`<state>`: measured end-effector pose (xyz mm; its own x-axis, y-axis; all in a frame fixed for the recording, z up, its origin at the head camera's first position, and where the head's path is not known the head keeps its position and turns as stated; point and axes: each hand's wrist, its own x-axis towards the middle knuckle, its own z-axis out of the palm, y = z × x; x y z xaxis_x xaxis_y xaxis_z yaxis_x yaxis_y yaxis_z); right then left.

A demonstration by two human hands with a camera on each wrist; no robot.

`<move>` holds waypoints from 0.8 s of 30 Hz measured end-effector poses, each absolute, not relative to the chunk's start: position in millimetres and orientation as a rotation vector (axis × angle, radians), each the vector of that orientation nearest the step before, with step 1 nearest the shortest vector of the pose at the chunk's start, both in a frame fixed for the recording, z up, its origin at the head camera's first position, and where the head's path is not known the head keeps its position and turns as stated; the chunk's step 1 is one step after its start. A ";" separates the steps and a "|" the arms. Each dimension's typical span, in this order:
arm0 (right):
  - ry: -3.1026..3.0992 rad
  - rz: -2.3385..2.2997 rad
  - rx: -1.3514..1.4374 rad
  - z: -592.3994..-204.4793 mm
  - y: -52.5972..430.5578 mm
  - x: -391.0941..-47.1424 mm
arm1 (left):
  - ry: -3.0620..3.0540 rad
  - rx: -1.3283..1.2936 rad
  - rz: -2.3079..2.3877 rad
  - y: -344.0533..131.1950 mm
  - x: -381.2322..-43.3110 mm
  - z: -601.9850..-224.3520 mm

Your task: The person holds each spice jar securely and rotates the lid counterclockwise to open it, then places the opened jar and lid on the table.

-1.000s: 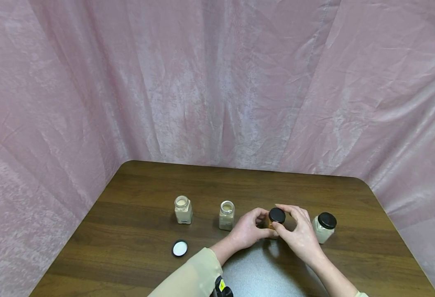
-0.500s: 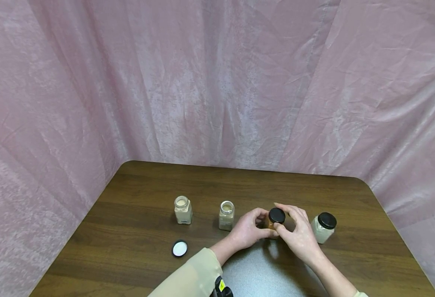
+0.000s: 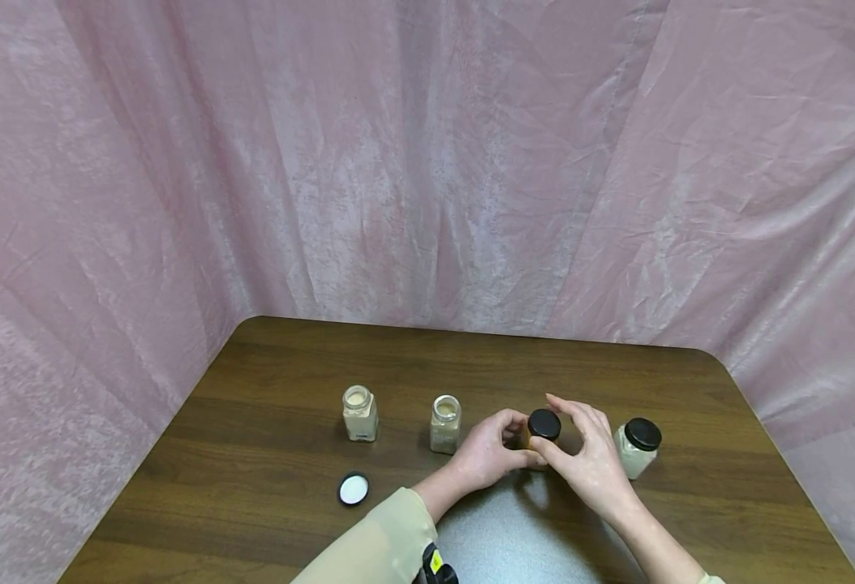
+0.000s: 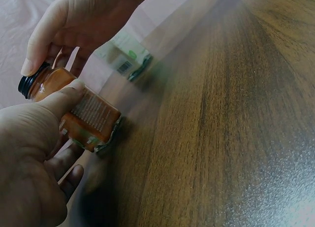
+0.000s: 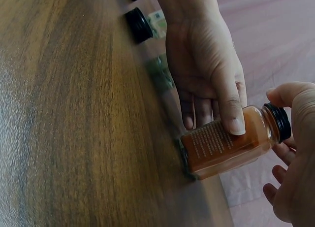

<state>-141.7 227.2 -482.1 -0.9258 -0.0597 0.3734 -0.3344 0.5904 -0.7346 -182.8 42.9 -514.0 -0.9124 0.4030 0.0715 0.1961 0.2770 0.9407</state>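
Note:
My left hand (image 3: 484, 456) holds a square glass spice jar (image 5: 211, 148) of orange-brown powder by its sides, the thumb lying across the printed label. The jar stands upright near the middle right of the table. At its top, my right hand (image 3: 590, 456) has thumb and fingers around the black lid (image 3: 544, 423); the thumb is at the near edge and the index finger reaches past the far edge. The lid sits on the jar's neck in the left wrist view. Right of the right hand stands another jar (image 3: 632, 456), pale inside, with a black lid.
Two uncapped jars of pale powder, one (image 3: 445, 426) beside my left hand and one (image 3: 360, 415) farther left, stand on the wooden table (image 3: 252, 454). A black lid (image 3: 354, 489) lies with its white inside up. Pink curtain (image 3: 427, 162) hangs behind the table.
The right thumb and index finger shift slightly around the black lid, the index finger now a little farther out. My left hand and the jar stay in place.

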 end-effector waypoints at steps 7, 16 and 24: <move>-2.530 1.219 0.284 -482.0 227.9 -141.6 | 2.366 0.556 1.692 43.1 -182.7 -513.7; -2.545 1.204 0.217 -481.7 226.9 -141.9 | 2.364 0.566 1.699 43.2 -182.7 -514.1; -2.581 1.207 0.156 -481.4 224.6 -142.3 | 2.350 0.559 1.714 43.4 -182.4 -514.1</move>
